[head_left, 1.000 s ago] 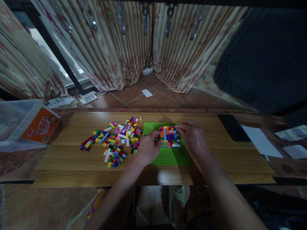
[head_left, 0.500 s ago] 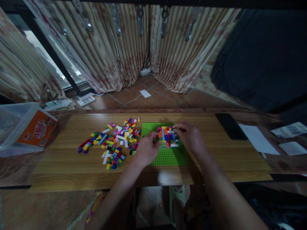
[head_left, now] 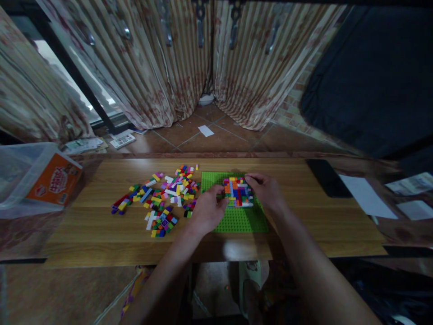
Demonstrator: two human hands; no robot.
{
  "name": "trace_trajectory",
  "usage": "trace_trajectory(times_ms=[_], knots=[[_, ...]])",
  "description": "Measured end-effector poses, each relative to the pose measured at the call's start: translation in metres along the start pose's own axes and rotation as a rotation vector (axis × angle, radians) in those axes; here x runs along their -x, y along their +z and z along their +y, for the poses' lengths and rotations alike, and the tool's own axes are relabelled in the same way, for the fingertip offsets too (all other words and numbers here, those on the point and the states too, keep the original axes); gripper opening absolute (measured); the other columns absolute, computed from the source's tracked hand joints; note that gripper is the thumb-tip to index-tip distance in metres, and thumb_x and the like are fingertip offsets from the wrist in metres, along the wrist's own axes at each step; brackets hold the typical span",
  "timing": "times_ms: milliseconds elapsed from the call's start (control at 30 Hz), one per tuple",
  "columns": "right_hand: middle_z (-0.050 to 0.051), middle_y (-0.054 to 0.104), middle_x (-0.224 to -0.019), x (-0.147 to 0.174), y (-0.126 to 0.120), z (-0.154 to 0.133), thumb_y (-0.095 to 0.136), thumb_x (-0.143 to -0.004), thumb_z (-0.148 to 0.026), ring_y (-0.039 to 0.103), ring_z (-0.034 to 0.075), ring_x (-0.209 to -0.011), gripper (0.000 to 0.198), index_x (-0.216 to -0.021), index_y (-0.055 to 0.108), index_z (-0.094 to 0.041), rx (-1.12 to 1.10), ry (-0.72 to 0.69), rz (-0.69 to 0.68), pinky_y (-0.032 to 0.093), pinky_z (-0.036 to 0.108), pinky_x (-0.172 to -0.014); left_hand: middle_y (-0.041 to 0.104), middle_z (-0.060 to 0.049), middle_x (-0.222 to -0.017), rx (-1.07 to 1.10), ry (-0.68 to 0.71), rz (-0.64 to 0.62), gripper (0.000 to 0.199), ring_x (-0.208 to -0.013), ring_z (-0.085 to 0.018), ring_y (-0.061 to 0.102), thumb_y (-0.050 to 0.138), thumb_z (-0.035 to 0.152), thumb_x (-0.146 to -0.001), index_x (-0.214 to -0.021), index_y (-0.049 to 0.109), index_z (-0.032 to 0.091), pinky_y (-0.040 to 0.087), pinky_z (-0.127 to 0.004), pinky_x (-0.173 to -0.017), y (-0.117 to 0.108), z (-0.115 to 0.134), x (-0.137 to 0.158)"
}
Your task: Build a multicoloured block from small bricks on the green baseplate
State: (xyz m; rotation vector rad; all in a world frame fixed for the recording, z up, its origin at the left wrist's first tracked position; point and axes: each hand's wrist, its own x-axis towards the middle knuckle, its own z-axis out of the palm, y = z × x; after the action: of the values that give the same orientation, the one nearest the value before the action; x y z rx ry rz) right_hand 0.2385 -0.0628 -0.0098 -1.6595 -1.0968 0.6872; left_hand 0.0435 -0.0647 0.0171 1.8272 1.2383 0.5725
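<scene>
A low block of multicoloured toy bricks (head_left: 239, 192) is on a green studded baseplate (head_left: 241, 221), towards its back right. My left hand (head_left: 209, 208) is at the block's left edge, thumb and forefinger bent in against it. At the far right corner, my right hand (head_left: 267, 192) has its fingertips closed on the block's edge. Whether a small loose brick is between the fingers of either hand is too small to make out. Left of the baseplate, loose toy bricks (head_left: 176, 186) of many colours lie spread out, partly behind my left hand.
The wooden table (head_left: 111, 243) carries a dark phone-like slab (head_left: 328, 178) at the right, beside a white paper sheet (head_left: 367, 196). A clear plastic bin (head_left: 25, 155) with an orange label stands left of the table. Striped curtains (head_left: 158, 76) hang beyond.
My right hand's fingertips have shifted slightly and lie closer on the block's far right corner. The left hand stays at the left edge. The whole view has moved a little.
</scene>
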Motion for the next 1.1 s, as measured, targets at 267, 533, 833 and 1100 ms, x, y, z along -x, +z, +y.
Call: trace_trajectory(times_ms=[267,533,833,1100], knots=[[0.004,0.073,-0.074,0.001,0.004,0.002,0.069,-0.067,-0.043,0.066,0.018,-0.069,0.028,-0.077,0.074,-0.018,-0.073,0.052,0.027,0.050,0.030,-0.066,0.072,-0.010,-0.106,-0.020,0.003,-0.001,0.024,-0.086,-0.020,0.068,0.056,0.019,-0.084,-0.107,0.063,0.015,0.053,-0.035,-0.082,0.000,-0.001,0.000],[0.004,0.072,-0.075,0.004,0.004,-0.001,0.072,-0.065,-0.047,0.064,0.017,-0.068,0.033,-0.077,0.073,-0.017,-0.164,0.088,-0.009,0.050,0.030,-0.066,0.073,-0.008,-0.105,-0.051,0.003,0.016,0.026,-0.086,-0.019,0.069,0.056,0.020,-0.084,-0.109,0.062,0.017,0.054,-0.033,-0.080,-0.003,-0.002,0.001],[0.004,0.068,-0.070,0.003,-0.009,-0.014,0.063,-0.072,-0.046,0.055,0.012,-0.054,0.031,-0.072,0.070,-0.015,-0.215,0.174,0.202,0.045,0.024,-0.050,0.071,-0.010,-0.105,-0.029,0.009,0.099,0.027,-0.078,-0.018,0.067,0.057,0.022,-0.082,-0.107,0.064,0.014,0.053,-0.031,-0.075,-0.018,-0.017,-0.006],[-0.001,0.060,-0.061,0.025,0.003,-0.040,0.056,-0.084,-0.042,0.054,0.013,-0.058,0.029,-0.071,0.068,-0.018,-0.089,-0.194,0.252,0.042,0.025,-0.055,0.073,-0.006,-0.094,0.363,0.028,0.410,0.020,-0.082,-0.016,0.067,0.062,0.025,-0.078,-0.094,0.067,0.015,0.054,-0.028,-0.076,-0.049,-0.027,-0.008]])
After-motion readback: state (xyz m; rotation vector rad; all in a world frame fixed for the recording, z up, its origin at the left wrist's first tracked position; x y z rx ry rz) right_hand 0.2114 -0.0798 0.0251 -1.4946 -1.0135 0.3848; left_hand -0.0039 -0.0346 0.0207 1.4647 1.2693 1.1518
